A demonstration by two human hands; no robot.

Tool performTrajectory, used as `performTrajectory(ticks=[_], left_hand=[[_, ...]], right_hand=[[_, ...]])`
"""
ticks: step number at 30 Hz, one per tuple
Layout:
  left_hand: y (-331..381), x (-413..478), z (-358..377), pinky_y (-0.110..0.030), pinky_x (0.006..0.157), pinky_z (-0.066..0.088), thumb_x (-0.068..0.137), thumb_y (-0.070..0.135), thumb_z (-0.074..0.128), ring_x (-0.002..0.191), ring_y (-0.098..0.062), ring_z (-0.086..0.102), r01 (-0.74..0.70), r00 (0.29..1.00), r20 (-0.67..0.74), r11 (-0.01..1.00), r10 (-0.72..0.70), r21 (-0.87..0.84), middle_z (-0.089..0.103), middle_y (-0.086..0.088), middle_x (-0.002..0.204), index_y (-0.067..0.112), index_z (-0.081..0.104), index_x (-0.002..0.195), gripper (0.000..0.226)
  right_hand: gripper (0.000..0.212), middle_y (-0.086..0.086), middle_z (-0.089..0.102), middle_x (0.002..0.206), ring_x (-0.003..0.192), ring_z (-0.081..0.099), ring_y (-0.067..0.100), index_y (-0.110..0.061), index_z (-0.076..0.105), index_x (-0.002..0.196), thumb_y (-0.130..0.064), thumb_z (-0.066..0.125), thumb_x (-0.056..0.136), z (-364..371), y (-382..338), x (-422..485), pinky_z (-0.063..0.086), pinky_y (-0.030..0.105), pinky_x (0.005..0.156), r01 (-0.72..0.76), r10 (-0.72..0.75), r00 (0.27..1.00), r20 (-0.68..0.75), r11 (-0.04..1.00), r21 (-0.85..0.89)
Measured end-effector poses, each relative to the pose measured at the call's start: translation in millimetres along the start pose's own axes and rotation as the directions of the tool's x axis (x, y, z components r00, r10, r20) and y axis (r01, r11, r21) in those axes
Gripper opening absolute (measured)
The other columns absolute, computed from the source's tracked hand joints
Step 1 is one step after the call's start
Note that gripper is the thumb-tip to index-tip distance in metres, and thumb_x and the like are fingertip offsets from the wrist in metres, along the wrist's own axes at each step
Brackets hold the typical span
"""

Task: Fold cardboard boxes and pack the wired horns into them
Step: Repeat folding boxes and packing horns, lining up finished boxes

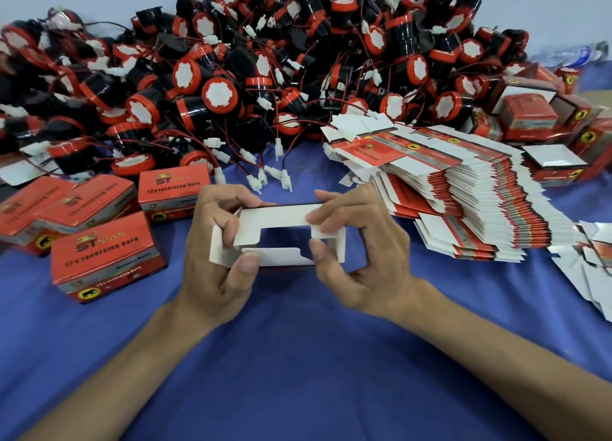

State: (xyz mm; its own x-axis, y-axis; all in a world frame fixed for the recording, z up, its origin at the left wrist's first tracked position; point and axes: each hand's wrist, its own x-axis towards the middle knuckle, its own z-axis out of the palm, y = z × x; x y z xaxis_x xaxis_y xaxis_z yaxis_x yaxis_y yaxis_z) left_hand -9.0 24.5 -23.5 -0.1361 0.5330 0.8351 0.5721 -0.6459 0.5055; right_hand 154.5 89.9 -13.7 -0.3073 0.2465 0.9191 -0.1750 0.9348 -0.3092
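Observation:
I hold a small cardboard box (278,222) above the blue table, its white flapped end turned toward me. My left hand (218,255) grips its left side, thumb on the lower flap and fingers curled over the top. My right hand (357,245) grips the right side, fingers pressing the upper flap and thumb at the lower one. Behind the box lies a big heap of wired horns (251,76), black with red rims, white faces and white connectors on red and black wires. A fanned stack of flat boxes (463,189) lies to the right.
Several closed red boxes (106,258) stand at the left on the blue tablecloth (298,374). More assembled boxes (543,122) are piled at the far right, and loose flat boxes (596,268) reach the right edge. A pale wall runs behind the heap.

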Motion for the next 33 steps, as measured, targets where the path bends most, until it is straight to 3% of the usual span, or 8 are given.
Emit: performTrajectory(ticks=[4,8,13,16,21,25,29,33], left_hand=[[-0.9,1.0,1.4,-0.011,0.091,0.038,0.1,0.05,0.04,0.109,0.008,0.047,-0.086,0.996,-0.011,0.996,0.086,0.0,0.039,-0.006,0.104,0.012,0.033,0.084,0.042],[-3.4,1.2,2.0,-0.016,0.089,0.042,0.1,0.05,0.043,0.108,0.004,0.054,-0.094,0.996,0.007,0.994,0.094,-0.064,0.039,-0.008,0.104,0.012,0.033,0.085,0.042],[-1.6,-1.5,-0.1,-0.033,0.079,0.045,0.094,0.061,0.044,0.096,-0.023,0.061,-0.027,1.0,-0.001,0.993,0.028,-0.119,0.044,0.002,0.106,0.023,0.035,0.081,0.041],[0.4,-0.2,-3.4,-0.039,0.072,0.044,0.096,0.06,0.038,0.092,-0.029,0.061,-0.012,1.0,0.003,0.998,0.012,-0.054,0.047,0.015,0.106,0.025,0.034,0.076,0.041],[-0.3,-3.6,-1.9,-0.046,0.068,0.048,0.099,0.051,0.04,0.092,-0.025,0.063,-0.02,1.0,-0.007,0.999,0.02,-0.044,0.045,0.002,0.105,0.017,0.036,0.079,0.04],[0.3,-4.0,0.8,-0.037,0.076,0.051,0.101,0.042,0.043,0.099,-0.014,0.065,-0.047,0.999,0.011,0.994,0.048,-0.098,0.041,-0.005,0.107,0.013,0.036,0.084,0.034],[0.9,-2.9,-2.4,-0.03,0.08,0.047,0.103,0.042,0.035,0.103,-0.01,0.062,-0.099,0.994,0.058,0.994,0.096,0.05,0.044,0.002,0.106,0.01,0.043,0.082,0.039],[1.0,0.6,-2.4,-0.021,0.082,0.042,0.103,0.043,0.034,0.101,-0.016,0.06,-0.129,0.986,0.123,0.983,0.113,0.133,0.046,-0.009,0.102,0.012,0.046,0.076,0.043]], right_hand=[[0.01,0.019,0.067,0.087,0.078,0.057,0.026,0.001,0.063,0.087,0.0,0.053,0.085,-0.6,1.9,-0.3,0.053,0.046,0.082,0.03,-0.028,0.999,0.045,0.999,-0.033],[0.017,0.018,0.064,0.084,0.071,0.058,0.032,0.008,0.068,0.078,0.003,0.052,0.077,-0.8,-1.8,3.3,0.045,0.042,0.069,0.039,-0.031,0.998,0.063,0.991,-0.124],[0.022,0.006,0.051,0.084,0.071,0.05,0.029,0.003,0.07,0.073,-0.002,0.049,0.076,-1.6,-5.7,6.3,0.036,0.03,0.073,0.048,-0.038,0.998,0.05,0.971,-0.234],[0.026,0.003,0.044,0.087,0.073,0.047,0.027,0.003,0.071,0.078,0.0,0.045,0.079,-0.3,-3.5,5.4,0.037,0.032,0.07,0.077,-0.061,0.996,0.071,0.965,-0.251],[0.02,0.003,0.046,0.084,0.071,0.047,0.028,-0.008,0.054,0.092,0.003,0.041,0.081,-1.2,-3.2,1.5,0.037,0.038,0.067,0.117,-0.095,0.988,0.123,0.976,-0.184],[0.018,0.003,0.045,0.078,0.068,0.038,0.021,-0.009,0.049,0.085,0.005,0.04,0.079,-0.5,-4.1,2.6,0.043,0.047,0.063,0.062,-0.051,0.99,0.133,0.995,-0.079],[0.016,0.008,0.053,0.068,0.065,0.04,0.022,-0.001,0.058,0.079,0.003,0.044,0.074,-2.4,-5.0,3.9,0.043,0.05,0.063,-0.009,0.021,0.989,0.144,0.996,-0.085],[0.018,0.007,0.06,0.069,0.06,0.048,0.027,0.003,0.064,0.076,-0.003,0.047,0.074,-2.9,-5.2,3.3,0.042,0.049,0.067,-0.042,0.066,0.98,0.187,0.991,-0.125]])
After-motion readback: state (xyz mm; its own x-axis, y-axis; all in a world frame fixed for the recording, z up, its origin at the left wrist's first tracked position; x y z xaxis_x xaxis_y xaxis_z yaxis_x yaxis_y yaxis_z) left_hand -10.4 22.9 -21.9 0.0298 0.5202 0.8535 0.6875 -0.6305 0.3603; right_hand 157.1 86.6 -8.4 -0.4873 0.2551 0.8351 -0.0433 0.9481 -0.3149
